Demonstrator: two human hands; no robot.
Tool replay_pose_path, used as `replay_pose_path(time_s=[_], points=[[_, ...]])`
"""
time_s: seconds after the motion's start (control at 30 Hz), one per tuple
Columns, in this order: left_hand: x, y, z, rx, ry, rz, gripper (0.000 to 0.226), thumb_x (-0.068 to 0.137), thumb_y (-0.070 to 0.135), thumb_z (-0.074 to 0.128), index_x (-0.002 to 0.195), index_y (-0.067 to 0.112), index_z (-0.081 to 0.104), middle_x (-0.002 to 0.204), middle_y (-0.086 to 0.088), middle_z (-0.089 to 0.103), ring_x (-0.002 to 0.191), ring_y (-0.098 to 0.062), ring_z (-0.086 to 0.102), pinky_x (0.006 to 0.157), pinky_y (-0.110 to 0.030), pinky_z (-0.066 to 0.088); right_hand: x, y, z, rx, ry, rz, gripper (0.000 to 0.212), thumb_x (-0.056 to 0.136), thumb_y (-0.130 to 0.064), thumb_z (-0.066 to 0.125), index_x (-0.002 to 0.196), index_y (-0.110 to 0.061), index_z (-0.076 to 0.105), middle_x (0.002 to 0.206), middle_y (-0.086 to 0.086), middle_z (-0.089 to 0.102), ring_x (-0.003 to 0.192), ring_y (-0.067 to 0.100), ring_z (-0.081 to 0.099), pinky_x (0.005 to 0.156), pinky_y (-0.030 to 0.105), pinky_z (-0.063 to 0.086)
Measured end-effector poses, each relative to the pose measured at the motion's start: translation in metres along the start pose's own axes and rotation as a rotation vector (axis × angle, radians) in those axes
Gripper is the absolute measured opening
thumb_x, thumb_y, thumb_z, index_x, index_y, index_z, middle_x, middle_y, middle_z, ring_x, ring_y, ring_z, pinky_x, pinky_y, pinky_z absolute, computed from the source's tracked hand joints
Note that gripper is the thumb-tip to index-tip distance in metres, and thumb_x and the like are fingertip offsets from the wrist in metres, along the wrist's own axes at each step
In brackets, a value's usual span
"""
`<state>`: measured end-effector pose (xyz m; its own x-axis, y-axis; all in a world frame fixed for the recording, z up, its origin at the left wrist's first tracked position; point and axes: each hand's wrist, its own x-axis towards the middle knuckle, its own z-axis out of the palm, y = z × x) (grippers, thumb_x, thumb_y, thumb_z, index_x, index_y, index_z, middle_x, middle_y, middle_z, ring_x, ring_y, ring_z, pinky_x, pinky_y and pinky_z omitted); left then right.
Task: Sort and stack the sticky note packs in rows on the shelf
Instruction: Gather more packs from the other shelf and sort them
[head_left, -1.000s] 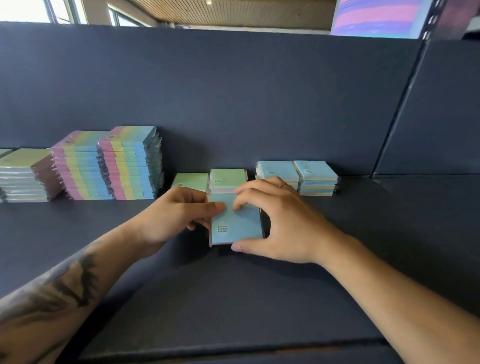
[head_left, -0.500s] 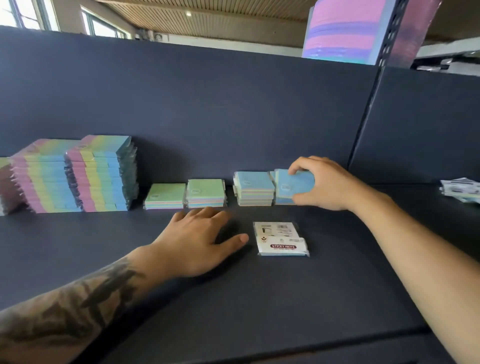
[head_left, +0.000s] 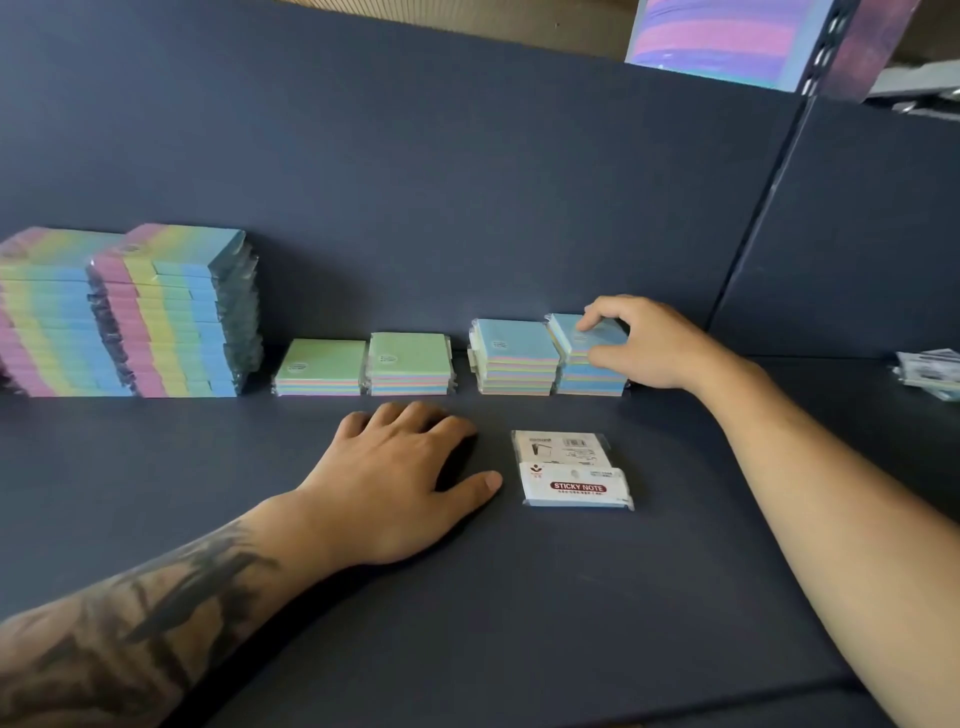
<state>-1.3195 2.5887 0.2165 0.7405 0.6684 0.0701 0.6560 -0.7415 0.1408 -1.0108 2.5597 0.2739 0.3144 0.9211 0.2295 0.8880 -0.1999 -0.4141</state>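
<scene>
My right hand (head_left: 649, 343) grips a blue-topped sticky note pack (head_left: 571, 335), its left edge tilted up, on top of the right blue stack (head_left: 589, 376) by the back wall. A second blue stack (head_left: 514, 358) stands just left of it. Two low green-topped stacks (head_left: 319, 369) (head_left: 408, 364) sit further left. One pack lies face down, white label reading STICKY NOTE (head_left: 571, 470), in front of the blue stacks. My left hand (head_left: 400, 478) rests flat on the dark shelf (head_left: 519, 597), fingers relaxed, just left of that pack and holding nothing.
Two tall stacks of rainbow-striped packs (head_left: 171, 317) (head_left: 41, 322) stand at the back left. More wrapped packs (head_left: 930, 374) lie at the far right on the neighbouring shelf section, beyond an upright divider (head_left: 753, 218). A dark back panel closes the shelf behind the stacks.
My right hand carried the blue pack from the middle of the shelf to the right blue stack and has lowered it there. My left hand let go and came to rest on the shelf.
</scene>
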Motion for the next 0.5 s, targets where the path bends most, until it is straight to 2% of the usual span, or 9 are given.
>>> replay_pose_path(time_s=[0.17, 0.3, 0.43, 0.5], points=[[0.000, 0.000, 0.000, -0.002, 0.004, -0.001, 0.068, 0.092, 0.082, 0.025, 0.148, 0.046, 0.034, 0.153, 0.018, 0.036, 0.146, -0.015, 0.029, 0.121, -0.042, 0.024, 0.000, -0.001, 0.001, 0.008, -0.009, 0.008, 0.026, 0.086, -0.023, 0.065, 0.108, -0.036, 0.064, 0.130, -0.009, 0.059, 0.113, 0.020, 0.058, 0.099, 0.041, 0.050], [0.000, -0.001, 0.000, -0.010, 0.009, 0.001, 0.068, 0.091, 0.082, 0.025, 0.148, 0.046, 0.035, 0.152, 0.017, 0.037, 0.146, -0.015, 0.028, 0.121, -0.042, 0.024, -0.003, -0.003, 0.001, 0.028, -0.023, 0.048, 0.027, 0.086, -0.029, 0.062, 0.109, -0.042, 0.062, 0.133, -0.011, 0.059, 0.113, 0.019, 0.058, 0.100, 0.042, 0.049], [0.001, 0.000, 0.000, -0.017, 0.011, 0.000, 0.068, 0.091, 0.082, 0.027, 0.147, 0.045, 0.037, 0.151, 0.016, 0.039, 0.145, -0.016, 0.030, 0.120, -0.043, 0.025, -0.011, -0.008, 0.001, -0.120, 0.027, 0.032, 0.042, 0.090, -0.027, 0.060, 0.128, -0.044, 0.058, 0.156, -0.018, 0.041, 0.142, 0.017, 0.037, 0.114, 0.041, 0.024], [0.001, 0.000, -0.001, -0.030, 0.017, -0.003, 0.068, 0.090, 0.083, 0.029, 0.146, 0.045, 0.040, 0.149, 0.015, 0.042, 0.143, -0.017, 0.033, 0.118, -0.043, 0.027, -0.021, -0.014, -0.001, -0.160, 0.079, 0.016, 0.051, 0.090, -0.027, 0.061, 0.138, -0.040, 0.053, 0.159, -0.017, 0.038, 0.145, 0.017, 0.034, 0.115, 0.043, 0.022]])
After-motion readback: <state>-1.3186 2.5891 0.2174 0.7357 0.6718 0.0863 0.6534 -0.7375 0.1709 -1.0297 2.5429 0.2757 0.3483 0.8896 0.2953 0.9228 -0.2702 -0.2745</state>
